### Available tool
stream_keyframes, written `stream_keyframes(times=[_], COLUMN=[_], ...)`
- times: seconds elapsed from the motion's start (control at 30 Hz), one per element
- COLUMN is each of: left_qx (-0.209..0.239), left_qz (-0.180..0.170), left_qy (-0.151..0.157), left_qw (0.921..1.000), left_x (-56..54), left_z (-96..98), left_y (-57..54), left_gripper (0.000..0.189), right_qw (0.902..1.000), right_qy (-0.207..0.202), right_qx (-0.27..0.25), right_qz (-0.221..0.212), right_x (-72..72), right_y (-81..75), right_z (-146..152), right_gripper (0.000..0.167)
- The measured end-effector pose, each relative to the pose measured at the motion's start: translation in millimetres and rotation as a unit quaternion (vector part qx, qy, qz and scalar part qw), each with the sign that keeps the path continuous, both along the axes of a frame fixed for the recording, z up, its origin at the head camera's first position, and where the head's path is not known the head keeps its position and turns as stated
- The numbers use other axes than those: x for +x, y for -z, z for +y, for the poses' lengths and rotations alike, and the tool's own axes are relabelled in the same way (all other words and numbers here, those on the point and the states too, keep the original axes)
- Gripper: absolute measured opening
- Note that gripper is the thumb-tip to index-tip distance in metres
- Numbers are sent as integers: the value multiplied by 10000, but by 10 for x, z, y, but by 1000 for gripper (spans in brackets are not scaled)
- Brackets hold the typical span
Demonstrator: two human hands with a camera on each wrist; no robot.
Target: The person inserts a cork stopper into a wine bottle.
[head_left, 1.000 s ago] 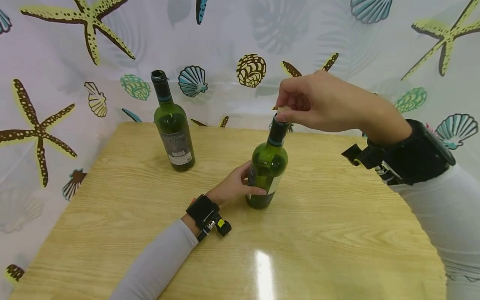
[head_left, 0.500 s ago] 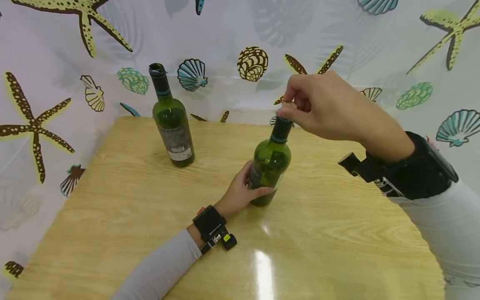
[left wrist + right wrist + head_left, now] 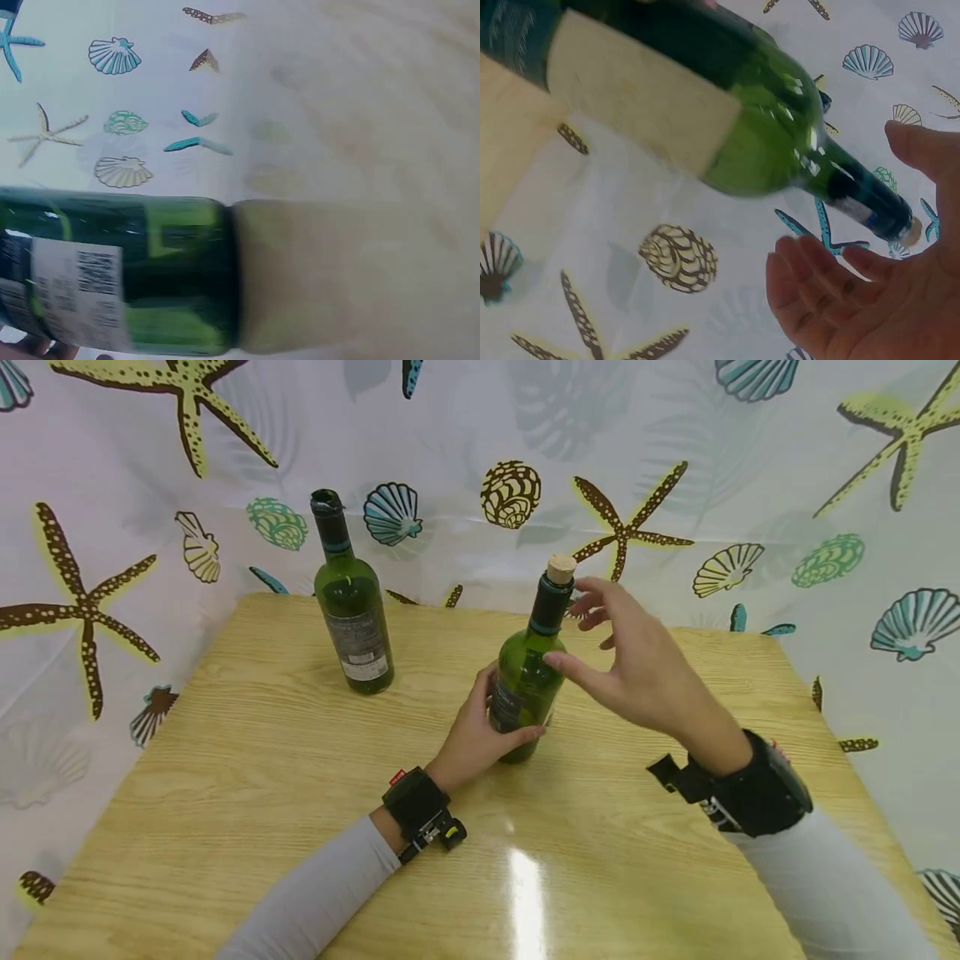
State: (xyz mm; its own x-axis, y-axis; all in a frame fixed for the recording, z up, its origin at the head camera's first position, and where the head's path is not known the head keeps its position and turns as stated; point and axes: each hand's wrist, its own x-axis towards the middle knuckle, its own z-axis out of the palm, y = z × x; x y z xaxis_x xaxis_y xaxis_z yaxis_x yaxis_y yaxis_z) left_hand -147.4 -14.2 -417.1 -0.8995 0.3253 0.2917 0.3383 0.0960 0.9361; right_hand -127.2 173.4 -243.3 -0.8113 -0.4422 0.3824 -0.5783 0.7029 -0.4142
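Note:
A green wine bottle [image 3: 517,672] with a dark neck stands at the middle of the table, tilted slightly. My left hand [image 3: 474,735] grips its lower body, thumb across the front. A pale cork [image 3: 561,568] sits in the mouth, its upper part sticking out. My right hand [image 3: 637,668] is just right of the neck, fingers spread and holding nothing. In the right wrist view, the right hand [image 3: 892,300] has its fingers and thumb apart on either side of the corked neck [image 3: 870,199]. The left wrist view shows the bottle's base and a white back label [image 3: 79,289].
A second green wine bottle [image 3: 356,627] stands upright at the back left of the wooden table [image 3: 262,777], with no cork showing in its mouth. Behind the table hangs a white cloth [image 3: 450,427] printed with starfish and shells.
The right hand has let go of the cork and moved down beside the neck, its fingers spreading. The cork now shows in the mouth. The left hand keeps its grip on the bottle.

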Motion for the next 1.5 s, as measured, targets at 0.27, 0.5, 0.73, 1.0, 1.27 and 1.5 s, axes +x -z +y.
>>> stream_keyframes(times=[0.27, 0.5, 0.73, 1.0, 1.27, 1.5], left_qx=[-921, -1549, -1371, -1412, -1542, -1731], left_qz=[2472, 3317, 3223, 3092, 2917, 2529], left_qy=[-1062, -1491, -1487, -1544, -1587, -1728], left_qw=[9587, 9185, 9248, 9277, 9306, 9361], left_x=[110, 123, 58, -126, -436, -746], left_z=[-40, -48, -16, -23, 54, 132], left_y=[-427, -578, -577, -564, -583, -620], left_gripper=[99, 79, 78, 77, 74, 72], right_qw=[9955, 9857, 9828, 9811, 9851, 9895], right_qy=[208, 133, 134, 9, 149, 362], right_qx=[-917, -1595, -1694, -1811, -1621, -1376], right_qz=[-83, 525, 724, 684, 552, 252], right_x=[120, 91, 3, -232, -555, -882], right_y=[687, 871, 856, 878, 845, 774], right_z=[-160, -283, -321, -322, -264, -232], right_gripper=[91, 73, 74, 71, 70, 67])
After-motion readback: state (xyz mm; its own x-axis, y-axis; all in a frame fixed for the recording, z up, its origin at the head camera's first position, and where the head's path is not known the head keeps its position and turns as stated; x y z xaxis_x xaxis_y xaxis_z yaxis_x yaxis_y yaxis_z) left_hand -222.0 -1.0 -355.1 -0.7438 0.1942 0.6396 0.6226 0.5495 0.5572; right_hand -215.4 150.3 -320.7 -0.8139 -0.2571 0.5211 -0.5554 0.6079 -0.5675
